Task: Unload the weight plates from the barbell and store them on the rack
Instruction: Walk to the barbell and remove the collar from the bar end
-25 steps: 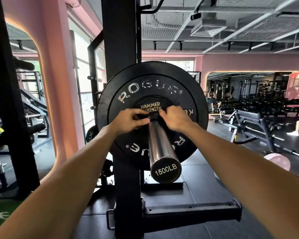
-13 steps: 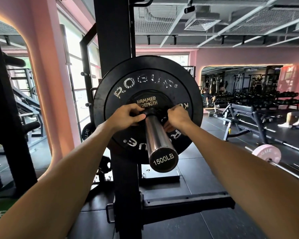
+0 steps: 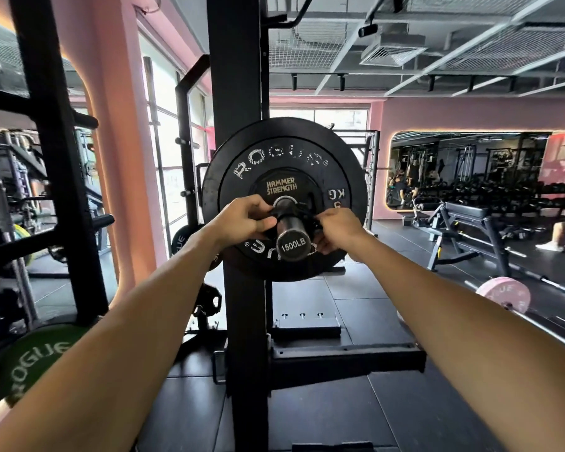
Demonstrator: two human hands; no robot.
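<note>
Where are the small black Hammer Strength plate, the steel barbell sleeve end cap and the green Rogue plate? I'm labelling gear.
Small black Hammer Strength plate (image 3: 282, 185): head view, logo face.
Steel barbell sleeve end cap (image 3: 293, 245): head view, cap centre.
Green Rogue plate (image 3: 36, 360): head view, lettered face.

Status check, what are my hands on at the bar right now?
Left hand and right hand both grip the collar on the sleeve. Hammer Strength plate and Rogue plate not yet off. Collar blocks them.

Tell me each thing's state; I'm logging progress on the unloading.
Collar: on the sleeve, gripped from both sides.
Left hand: fingers curled on the collar.
Right hand: pinching the collar.
Small Hammer Strength plate: loaded.
Rogue plate: loaded behind it.
Barbell sleeve: end bare.
</note>
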